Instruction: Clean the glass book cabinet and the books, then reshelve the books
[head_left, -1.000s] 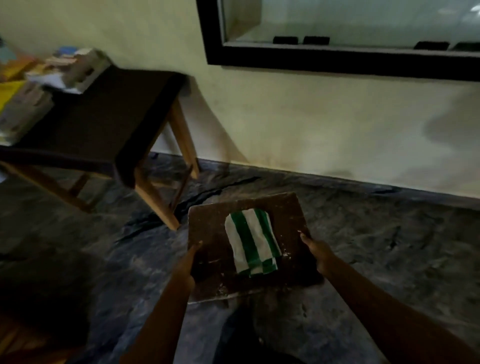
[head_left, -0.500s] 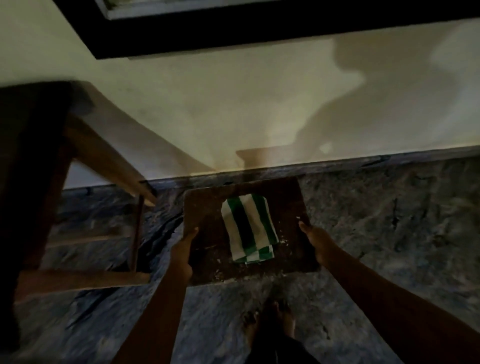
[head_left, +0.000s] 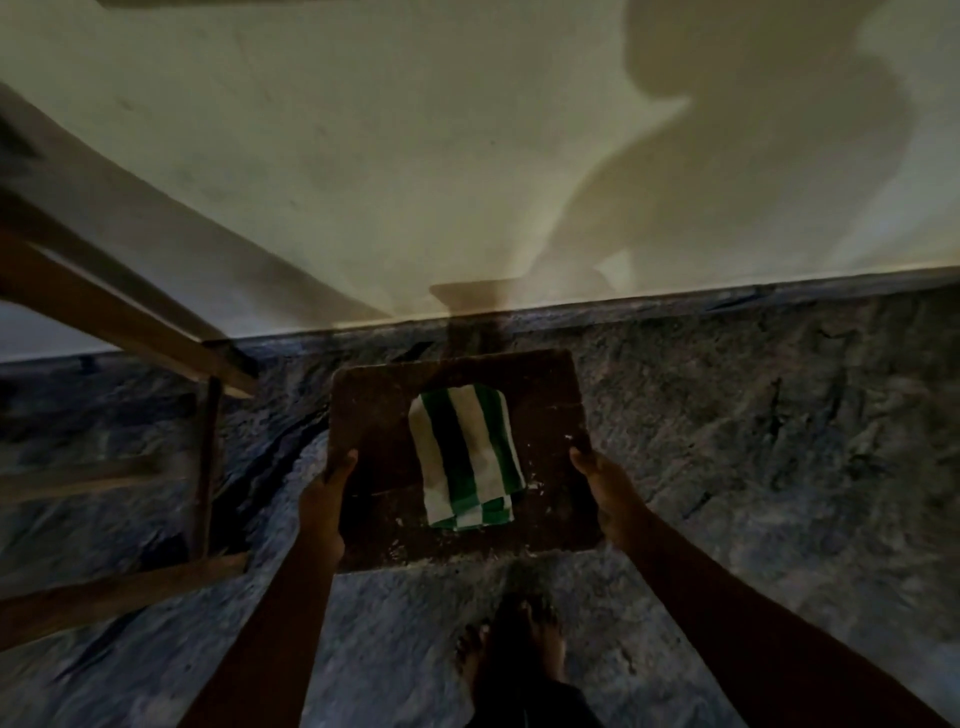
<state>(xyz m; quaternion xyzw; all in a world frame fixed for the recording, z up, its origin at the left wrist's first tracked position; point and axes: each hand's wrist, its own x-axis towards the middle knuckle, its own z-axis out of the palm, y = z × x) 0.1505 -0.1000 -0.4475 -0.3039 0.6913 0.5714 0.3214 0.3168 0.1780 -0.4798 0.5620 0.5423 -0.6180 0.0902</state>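
- Since half a second earlier, the view had tipped further down: the black cabinet frame had slid out of the top of the picture, and the bare foot showed more fully on the dark grey mottled stone floor.
- Both hands kept the same hold on the dark brown flat rectangular board, which hung level above the floor, near the foot of the cream plaster wall.
- The left hand gripped the board's left edge with the thumb laid on top. The fingers beneath were hidden.
- The right hand clasped the right edge the same way, thumb over and fingers out of sight below.
- The folded green-and-white striped cloth lay loose on the middle of the board, touched by neither hand.
- Pale specks lay scattered over the board around the cloth, probably dust or grit.
- The board was probably a shelf from the cabinet, brought down for wiping. The cabinet itself and the books were out of view.
- The slanted wooden table legs stood at the left, apart from the board.
- Risks from here:
  - Any tilt in setting down could slide the unheld cloth, and the grit, onto the floor.
  - The bare foot stood just behind the board's near edge, so a slipped grip could drop the board on the toes.
  - A leftward swing could knock the table legs.
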